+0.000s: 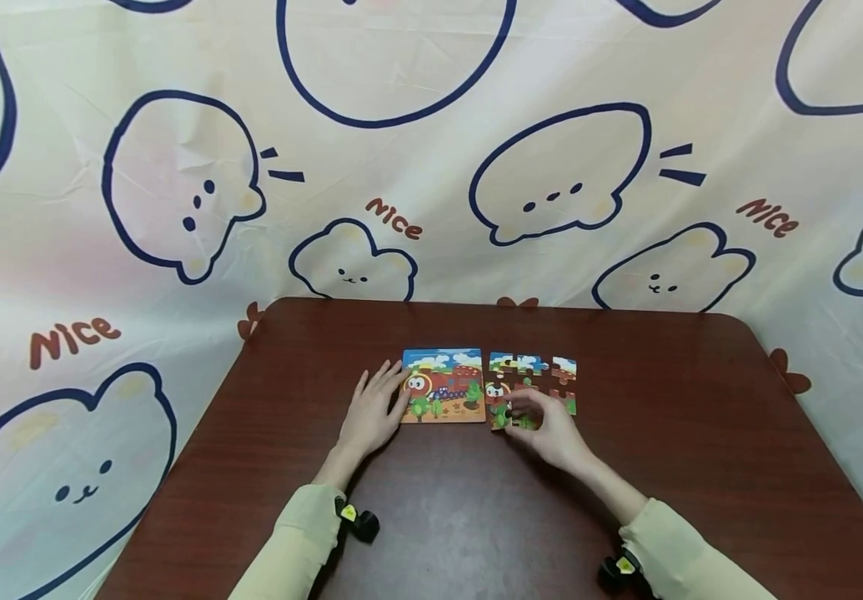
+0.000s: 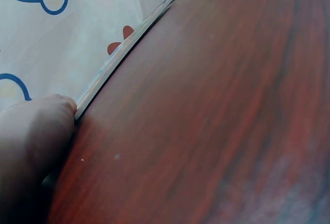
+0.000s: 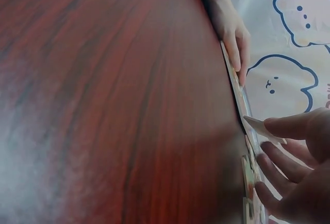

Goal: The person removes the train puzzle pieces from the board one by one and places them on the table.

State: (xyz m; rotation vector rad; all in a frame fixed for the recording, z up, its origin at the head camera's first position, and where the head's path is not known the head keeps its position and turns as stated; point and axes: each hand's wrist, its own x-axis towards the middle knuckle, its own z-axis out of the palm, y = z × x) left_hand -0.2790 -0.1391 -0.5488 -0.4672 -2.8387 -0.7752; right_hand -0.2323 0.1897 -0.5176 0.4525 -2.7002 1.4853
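A square picture board [image 1: 446,367] with a cartoon train scene lies flat on the table. My left hand [image 1: 369,410] rests at its left edge, fingers stretched out, the thumb touching its lower left side. Just right of the board lie several loose jigsaw pieces [image 1: 564,367] with similar colours, set in rough rows with gaps. Over their lower part, my right hand [image 1: 551,429] pinches a thin jigsaw piece [image 3: 258,126] between thumb and fingers, tilted up in the right wrist view. The printed side of that piece cannot be made out. My right fingers hide some of the pieces below.
The dark brown wooden table [image 1: 461,517] extends around the board and pieces. Behind it hangs a pale cloth [image 1: 439,167] with cartoon outlines, meeting the table's far edge. Small black devices [image 1: 363,527] are strapped at both wrists.
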